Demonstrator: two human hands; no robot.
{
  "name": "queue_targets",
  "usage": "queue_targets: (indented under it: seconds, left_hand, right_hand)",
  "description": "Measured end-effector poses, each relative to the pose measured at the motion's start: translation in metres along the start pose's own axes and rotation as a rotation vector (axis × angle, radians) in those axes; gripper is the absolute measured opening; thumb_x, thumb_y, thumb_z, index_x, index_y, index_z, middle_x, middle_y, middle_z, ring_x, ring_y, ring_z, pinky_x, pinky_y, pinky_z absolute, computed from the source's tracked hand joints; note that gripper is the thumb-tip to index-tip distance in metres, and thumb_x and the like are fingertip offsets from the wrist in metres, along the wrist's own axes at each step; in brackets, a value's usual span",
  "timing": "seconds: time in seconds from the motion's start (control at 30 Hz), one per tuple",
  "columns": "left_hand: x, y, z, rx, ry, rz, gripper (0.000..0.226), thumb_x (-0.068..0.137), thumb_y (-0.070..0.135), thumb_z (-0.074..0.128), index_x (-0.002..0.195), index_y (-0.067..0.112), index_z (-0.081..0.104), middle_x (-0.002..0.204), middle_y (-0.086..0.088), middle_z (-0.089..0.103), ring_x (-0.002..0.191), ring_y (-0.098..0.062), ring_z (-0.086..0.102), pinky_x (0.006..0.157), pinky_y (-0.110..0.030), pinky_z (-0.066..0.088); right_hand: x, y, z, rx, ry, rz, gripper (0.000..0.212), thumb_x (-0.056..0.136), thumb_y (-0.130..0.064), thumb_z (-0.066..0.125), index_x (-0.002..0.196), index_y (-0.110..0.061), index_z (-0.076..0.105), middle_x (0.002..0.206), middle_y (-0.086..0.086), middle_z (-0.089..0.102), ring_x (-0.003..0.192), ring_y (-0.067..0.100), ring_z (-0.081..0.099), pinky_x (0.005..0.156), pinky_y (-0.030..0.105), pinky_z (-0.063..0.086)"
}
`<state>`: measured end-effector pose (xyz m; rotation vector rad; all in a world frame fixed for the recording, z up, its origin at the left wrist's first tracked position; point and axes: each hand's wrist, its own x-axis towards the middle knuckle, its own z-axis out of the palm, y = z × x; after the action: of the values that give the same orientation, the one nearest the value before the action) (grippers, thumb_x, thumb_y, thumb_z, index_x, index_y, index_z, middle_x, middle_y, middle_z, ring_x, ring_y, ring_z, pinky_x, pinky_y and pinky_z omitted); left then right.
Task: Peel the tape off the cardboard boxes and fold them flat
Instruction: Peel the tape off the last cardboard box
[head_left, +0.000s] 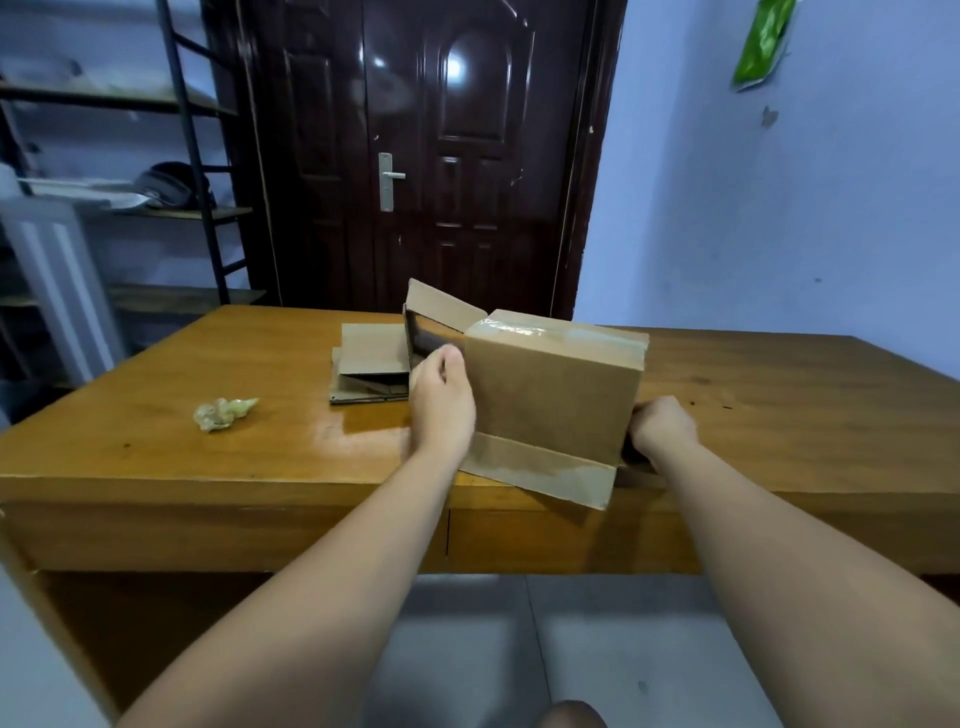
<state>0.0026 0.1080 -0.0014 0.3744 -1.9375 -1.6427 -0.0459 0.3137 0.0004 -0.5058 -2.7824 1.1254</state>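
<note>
- Head view: the box (553, 395) stands at the front edge of the table (156, 447), with tape (561, 332) across its top.
- The left hand (441, 402) grips the box's open left end. The right hand (662, 426) curls round its lower right edge. The fingertips are hidden.
- Step in hand, as judged: positioning the box. The next move calls for pinching a tape end.

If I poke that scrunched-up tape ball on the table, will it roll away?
Probably not: the tape wad looks lumpy with a pointed end, so it would likely wobble and stop. Thin crumpled film, it seems very light and might stick.
</note>
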Motion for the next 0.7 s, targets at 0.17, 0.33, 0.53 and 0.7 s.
queue_targets:
  seconds: [0.17,0.33,0.53,0.7]
  left_hand:
    - [0.011,0.026,0.010,0.266,-0.137,0.312,0.041,0.100,0.037,0.042,0.136,0.020,0.052,0.148,0.003,0.042,0.136,-0.011,0.036,0.105,-0.022,0.025]
    - [0.010,0.013,0.010,0.360,-0.027,0.391,0.032,0.094,0.034,0.053,0.120,0.019,0.066,0.132,0.004,0.053,0.113,-0.009,0.052,0.086,-0.018,0.038]
    - [0.008,0.028,0.005,0.545,-0.080,0.408,0.034,0.091,0.045,0.054,0.118,0.025,0.063,0.112,0.006,0.047,0.092,-0.012,0.053,0.077,-0.030,0.050]
    - [-0.002,0.036,0.013,0.667,-0.171,0.340,0.043,0.090,0.049,0.049,0.126,0.028,0.059,0.114,0.003,0.043,0.100,-0.020,0.054,0.072,-0.029,0.041]
  right_hand:
    - [0.011,-0.006,0.003,0.018,-0.019,-0.036,0.023,0.094,-0.007,0.044,0.082,-0.005,0.063,0.083,0.013,0.061,0.064,0.025,0.055,0.051,0.030,0.042]
    - [0.020,-0.004,0.003,-0.021,-0.019,-0.068,0.029,0.095,-0.003,0.041,0.068,-0.011,0.049,0.084,0.012,0.055,0.070,0.025,0.052,0.066,0.035,0.044]
    - [0.028,-0.003,-0.005,0.259,-0.238,0.044,0.026,0.095,-0.015,0.044,0.072,-0.010,0.053,0.100,0.020,0.065,0.083,0.029,0.059,0.080,0.038,0.054]
    - [0.022,0.011,-0.018,0.591,-0.336,0.205,0.031,0.092,-0.035,0.046,0.071,-0.015,0.054,0.069,0.003,0.062,0.065,0.020,0.056,0.055,0.025,0.043]
